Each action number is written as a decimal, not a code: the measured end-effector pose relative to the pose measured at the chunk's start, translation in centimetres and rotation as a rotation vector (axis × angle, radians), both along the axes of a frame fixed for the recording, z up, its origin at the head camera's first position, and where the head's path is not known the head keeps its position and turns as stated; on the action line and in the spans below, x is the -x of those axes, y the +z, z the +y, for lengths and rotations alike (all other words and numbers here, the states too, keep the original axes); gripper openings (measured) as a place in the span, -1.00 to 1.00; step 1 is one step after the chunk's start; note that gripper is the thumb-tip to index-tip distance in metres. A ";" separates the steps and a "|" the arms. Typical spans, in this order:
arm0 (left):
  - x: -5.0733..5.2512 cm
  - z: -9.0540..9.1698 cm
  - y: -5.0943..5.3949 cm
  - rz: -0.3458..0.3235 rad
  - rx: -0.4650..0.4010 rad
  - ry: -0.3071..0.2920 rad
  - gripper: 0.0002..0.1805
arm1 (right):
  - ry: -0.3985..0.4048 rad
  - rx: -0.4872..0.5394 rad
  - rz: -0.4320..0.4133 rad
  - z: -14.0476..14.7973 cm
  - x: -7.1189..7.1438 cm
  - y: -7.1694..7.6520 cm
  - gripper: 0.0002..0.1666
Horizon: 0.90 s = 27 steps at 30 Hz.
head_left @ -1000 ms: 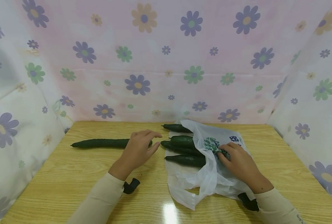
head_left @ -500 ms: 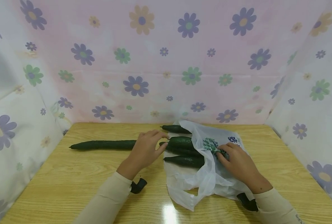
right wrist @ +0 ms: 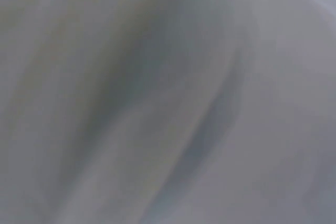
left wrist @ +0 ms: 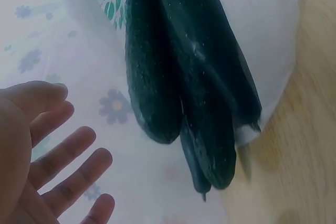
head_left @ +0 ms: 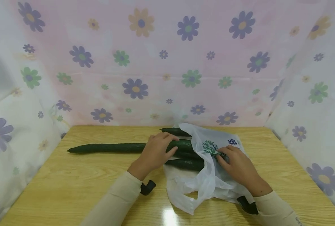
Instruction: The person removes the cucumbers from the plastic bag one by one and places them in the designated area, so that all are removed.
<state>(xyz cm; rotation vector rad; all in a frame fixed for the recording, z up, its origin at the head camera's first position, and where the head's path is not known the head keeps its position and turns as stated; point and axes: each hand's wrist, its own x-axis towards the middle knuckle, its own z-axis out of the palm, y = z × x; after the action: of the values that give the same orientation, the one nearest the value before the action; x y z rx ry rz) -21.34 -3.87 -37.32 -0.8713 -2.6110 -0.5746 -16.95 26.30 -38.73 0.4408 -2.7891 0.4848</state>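
Observation:
In the head view, several dark green cucumbers (head_left: pixel 186 164) lie partly inside a white plastic bag (head_left: pixel 219 133) with a green leaf print. My left hand (head_left: pixel 156 150), fingers spread, hovers at the bag's mouth over the cucumber tips. A long cucumber (head_left: pixel 106 147) lies on the table to the left, its right end hidden behind that hand. My right hand (head_left: pixel 239 164) pinches the bag's printed side between thumb and fingers. The left wrist view shows the left hand (left wrist: pixel 55 166) apart from the bunched cucumbers (left wrist: pixel 184 77). Only blurred white plastic (right wrist: pixel 283 103) fills the right wrist view.
The wood-grain table (head_left: pixel 71 191) carries the bag on its right half. Flower-printed cloth (head_left: pixel 156 62) stands behind and on both sides. A loose bag handle (head_left: pixel 184 204) trails toward the front.
My left hand has moved right, from the long cucumber's end to over the cucumbers at the bag's mouth. My right hand keeps its place on the bag.

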 end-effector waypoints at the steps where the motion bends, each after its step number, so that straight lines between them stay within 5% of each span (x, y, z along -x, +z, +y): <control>1: 0.0 0.1 -0.1 -0.008 0.005 0.002 -0.67 | 0.001 -0.001 0.002 0.0 0.0 -0.1 -0.75; 27: 1.6 3.0 -1.2 -0.101 0.046 -0.014 -0.61 | -0.012 -0.005 0.026 0.0 0.1 -0.4 -0.76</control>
<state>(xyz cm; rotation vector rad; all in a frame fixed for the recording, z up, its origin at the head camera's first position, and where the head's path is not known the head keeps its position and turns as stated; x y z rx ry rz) -22.98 -0.83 -38.52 -0.8973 -2.7207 -0.5780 -17.09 26.31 -39.08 0.4283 -2.7674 0.4665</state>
